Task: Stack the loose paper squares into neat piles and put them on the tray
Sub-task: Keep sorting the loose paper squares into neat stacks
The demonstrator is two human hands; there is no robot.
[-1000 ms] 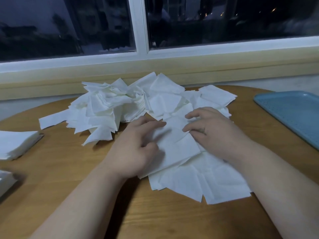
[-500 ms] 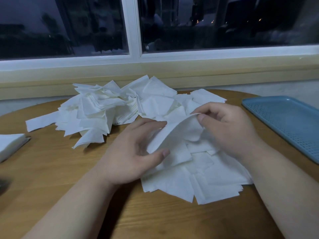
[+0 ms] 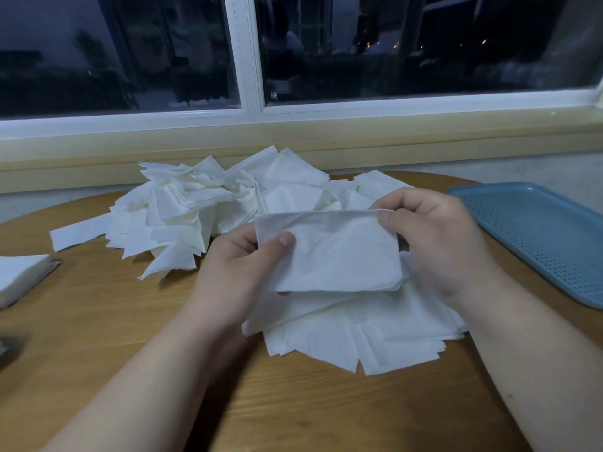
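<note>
I hold a thin bunch of white paper squares lifted off the table, at the centre. My left hand pinches its left edge with the thumb on top. My right hand pinches its upper right corner. Under it lie more flat squares, spread unevenly. A big untidy heap of loose squares sits behind, toward the window. The blue perforated tray lies at the right with nothing on it.
A neat stack of squares sits at the table's left edge. The round wooden table shows bare wood in front. A wooden sill and the window run close behind the heap.
Both hands went from pressing on the flat squares to lifting a bunch; the right hand peeled it up first, and now both hold it raised above the rest.
</note>
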